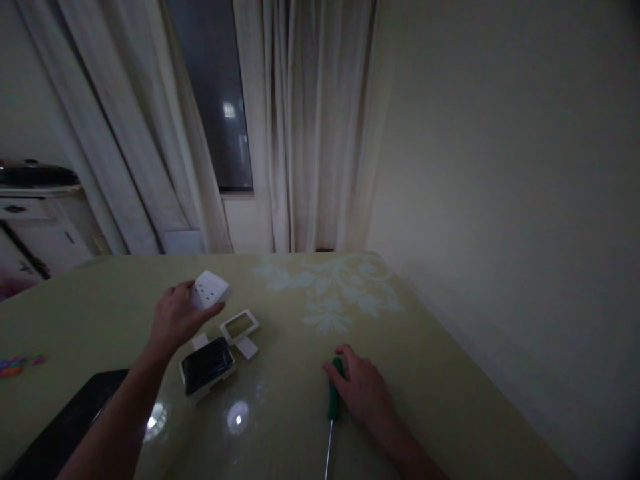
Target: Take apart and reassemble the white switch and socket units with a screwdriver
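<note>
My left hand (175,315) is raised over the table, its thumb and fingers closed on the edges of a white wall socket (210,288) with dark slots in its face. Below it on the table sits a pale box (227,372) with a black top surface. Beside that box lie a white rectangular frame (251,317) and a small white flat piece (247,347). At the right, my right hand (364,388) rests low with thumb and fingers curled about the green handle of a screwdriver (334,403). Its thin metal shaft points toward me and leaves the view.
A dark flat object (75,417) lies on the glossy table (280,427) under my left forearm. Small colourful items (20,363) are at the far left. Curtains (320,133) hang beyond the far edge, and a wall (500,200) runs along the right side.
</note>
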{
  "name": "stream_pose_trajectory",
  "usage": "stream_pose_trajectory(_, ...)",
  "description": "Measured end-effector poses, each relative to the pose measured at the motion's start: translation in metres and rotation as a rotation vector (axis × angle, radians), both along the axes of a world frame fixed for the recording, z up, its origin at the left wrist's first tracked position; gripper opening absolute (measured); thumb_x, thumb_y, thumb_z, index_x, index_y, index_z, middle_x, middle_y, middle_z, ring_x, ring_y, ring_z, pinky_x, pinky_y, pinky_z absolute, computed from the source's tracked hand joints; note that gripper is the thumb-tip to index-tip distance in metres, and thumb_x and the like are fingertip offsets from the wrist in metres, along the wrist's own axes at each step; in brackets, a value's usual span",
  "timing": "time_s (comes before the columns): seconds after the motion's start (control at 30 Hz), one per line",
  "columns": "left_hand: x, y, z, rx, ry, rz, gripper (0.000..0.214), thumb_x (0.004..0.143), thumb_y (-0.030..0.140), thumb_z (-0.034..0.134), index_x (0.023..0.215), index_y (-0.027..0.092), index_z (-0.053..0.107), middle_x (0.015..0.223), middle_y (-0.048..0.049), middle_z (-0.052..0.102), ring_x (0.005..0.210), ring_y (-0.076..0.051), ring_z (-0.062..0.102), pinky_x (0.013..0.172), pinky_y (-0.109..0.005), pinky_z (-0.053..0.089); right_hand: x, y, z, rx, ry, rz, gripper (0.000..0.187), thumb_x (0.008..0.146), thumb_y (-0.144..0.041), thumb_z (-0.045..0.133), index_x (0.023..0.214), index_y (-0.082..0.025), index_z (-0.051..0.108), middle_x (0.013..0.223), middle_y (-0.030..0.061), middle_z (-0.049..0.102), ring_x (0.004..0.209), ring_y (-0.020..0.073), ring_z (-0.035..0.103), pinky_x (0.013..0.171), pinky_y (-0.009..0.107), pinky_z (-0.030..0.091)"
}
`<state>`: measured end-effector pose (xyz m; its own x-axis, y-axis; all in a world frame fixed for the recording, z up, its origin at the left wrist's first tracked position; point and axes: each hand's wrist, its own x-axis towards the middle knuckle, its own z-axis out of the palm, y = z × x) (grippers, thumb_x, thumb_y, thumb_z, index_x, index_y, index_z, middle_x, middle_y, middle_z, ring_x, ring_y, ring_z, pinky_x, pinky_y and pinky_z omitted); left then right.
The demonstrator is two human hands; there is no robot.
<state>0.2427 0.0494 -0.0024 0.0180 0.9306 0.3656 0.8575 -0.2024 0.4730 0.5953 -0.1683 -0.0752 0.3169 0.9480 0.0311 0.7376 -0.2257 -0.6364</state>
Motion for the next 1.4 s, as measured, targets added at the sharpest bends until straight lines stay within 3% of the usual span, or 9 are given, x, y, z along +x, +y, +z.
stream_pose_trajectory(0.13, 0.057, -0.063, 0.002, 0.001, -0.148, -0.223, 0.09, 0.082, 0.071, 0.074, 0.15, 0.017, 0.05, 0.14, -0.0165, 0.069, 0.116, -0.034, 0.073, 0.094, -0.044, 0.062, 0.0, 0.001, 0.01, 0.121, 0.091, 0.056, 0.053, 0.099, -0.06, 0.063, 0.136, -0.023, 0.067, 0.096, 0.008, 0.072, 0.084, 0.0259, 0.069, 0.081, 0.038, 0.054)
stream_pose_trajectory(0.27, 0.112, -0.136, -0.015, -0.132, -0.396, -0.631, 0.078, 0.079, 0.053, 0.087, 0.144, 0.024, 0.055, 0.142, -0.0152, 0.069, 0.118, -0.036, 0.071, 0.092, -0.048, 0.061, -0.002, -0.004, 0.016, 0.286, 0.57, 0.33, 0.103, 0.079, -0.078, 0.079, 0.162, -0.029, 0.041, 0.149, 0.0161, 0.058, 0.108, 0.0273, 0.07, 0.09, 0.039, 0.059)
stream_pose_trajectory(0.33, 0.125, -0.159, -0.025, -0.163, -0.413, -0.717, 0.078, 0.077, 0.05, 0.091, 0.144, 0.028, 0.057, 0.14, -0.0129, 0.07, 0.121, -0.038, 0.069, 0.095, -0.05, 0.059, -0.002, -0.007, 0.017, 0.293, 0.838, 0.476, 0.12, 0.067, -0.078, 0.09, 0.163, -0.031, 0.036, 0.153, 0.0176, 0.056, 0.122, 0.0328, 0.068, 0.099, 0.044, 0.057)
stream_pose_trajectory(0.4, 0.127, -0.171, -0.034, -0.205, -0.446, -0.776, 0.08, 0.076, 0.049, 0.093, 0.146, 0.031, 0.058, 0.14, -0.0112, 0.071, 0.121, -0.038, 0.068, 0.1, -0.053, 0.057, -0.002, -0.01, 0.016, 0.269, 0.934, 0.538, 0.119, 0.06, -0.069, 0.099, 0.157, -0.032, 0.04, 0.146, 0.0158, 0.06, 0.127, 0.035, 0.067, 0.103, 0.047, 0.056)
stream_pose_trajectory(0.67, 0.119, -0.17, -0.053, -0.314, -0.641, -0.838, 0.089, 0.069, 0.061, 0.097, 0.147, 0.033, 0.063, 0.143, -0.0105, 0.072, 0.132, -0.041, 0.067, 0.113, -0.053, 0.054, -0.006, -0.014, 0.011, 0.227, 1.028, 0.495, 0.11, 0.051, -0.041, 0.109, 0.143, -0.033, 0.05, 0.137, 0.0104, 0.061, 0.113, 0.0303, 0.071, 0.092, 0.043, 0.058)
stream_pose_trajectory(1.1, 0.101, -0.169, -0.073, -0.326, -0.659, -0.722, 0.099, 0.068, 0.065, 0.098, 0.154, 0.035, 0.058, 0.152, -0.0161, 0.067, 0.137, -0.047, 0.064, 0.117, -0.069, 0.051, -0.013, -0.015, 0.007, 0.236, 1.125, 0.492, 0.104, 0.057, -0.039, 0.108, 0.145, -0.034, 0.054, 0.143, 0.0129, 0.064, 0.126, 0.0343, 0.068, 0.101, 0.048, 0.055)
stream_pose_trajectory(1.27, 0.095, -0.162, -0.068, -0.368, -0.762, -0.751, 0.098, 0.073, 0.064, 0.096, 0.157, 0.034, 0.055, 0.154, -0.0154, 0.067, 0.14, -0.044, 0.065, 0.116, -0.059, 0.056, -0.015, -0.01, 0.003, 0.226, 1.255, 0.507, 0.103, 0.057, -0.034, 0.108, 0.144, -0.036, 0.053, 0.146, 0.0114, 0.064, 0.123, 0.0318, 0.071, 0.097, 0.044, 0.057)
stream_pose_trajectory(1.33, 0.086, -0.151, -0.061, -0.326, -0.778, -0.653, 0.096, 0.077, 0.067, 0.091, 0.157, 0.031, 0.054, 0.152, -0.0155, 0.068, 0.139, -0.043, 0.066, 0.115, -0.058, 0.057, -0.013, -0.008, 0.002, 0.224, 1.288, 0.511, 0.103, 0.055, -0.031, 0.108, 0.142, -0.036, 0.053, 0.144, 0.0101, 0.066, 0.119, 0.0306, 0.073, 0.093, 0.042, 0.058)
stream_pose_trajectory(1.4, 0.07, -0.135, -0.051, -0.246, -0.697, -0.434, 0.094, 0.079, 0.073, 0.085, 0.155, 0.027, 0.054, 0.148, -0.0165, 0.069, 0.134, -0.043, 0.069, 0.112, -0.059, 0.058, -0.009, -0.008, 0.004, 0.23, 1.299, 0.495, 0.102, 0.054, -0.031, 0.108, 0.141, -0.035, 0.054, 0.141, 0.0094, 0.068, 0.117, 0.0305, 0.074, 0.091, 0.039, 0.058)
